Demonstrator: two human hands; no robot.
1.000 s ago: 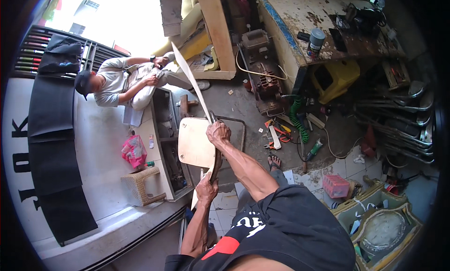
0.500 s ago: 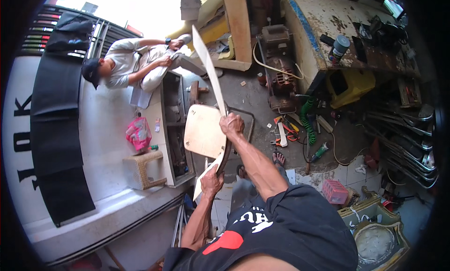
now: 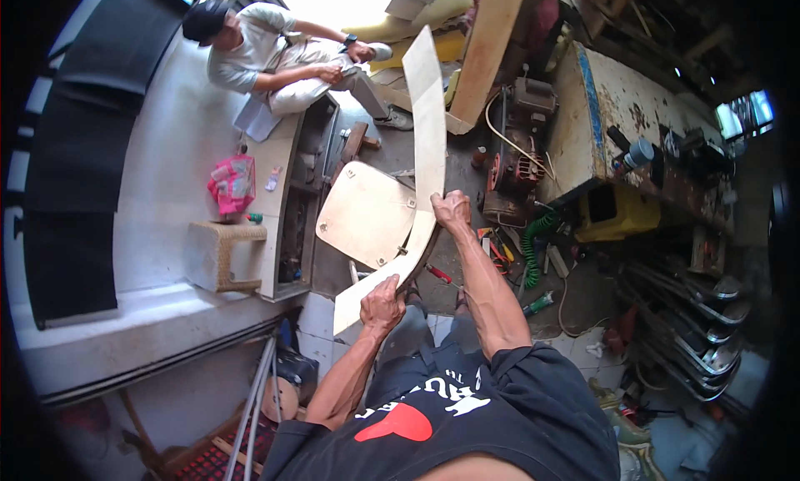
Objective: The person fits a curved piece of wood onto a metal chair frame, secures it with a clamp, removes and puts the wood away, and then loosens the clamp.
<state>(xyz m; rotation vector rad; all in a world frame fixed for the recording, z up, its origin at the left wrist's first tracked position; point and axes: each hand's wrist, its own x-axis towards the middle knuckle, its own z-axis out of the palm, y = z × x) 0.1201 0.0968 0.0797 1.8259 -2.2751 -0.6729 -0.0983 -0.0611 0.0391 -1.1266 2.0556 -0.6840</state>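
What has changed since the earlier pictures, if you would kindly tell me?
The strip has turned, its upper end swinging rightward in the picture and more of its broad face showing; the view swung too. The left hand and right hand still grip it. The seat remains on its left, the other person seated.

The black T-shirt (image 3: 508, 414) bears a red patch (image 3: 394, 423).

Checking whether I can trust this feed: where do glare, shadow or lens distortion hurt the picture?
Head view: a glare patch near the top, beyond the seated person; head view: the rim goes black and the dark sheets at left bow; head view: the stacked chrome frames sit in shadow, yet the pale bent board, left hand and right hand read clearly.
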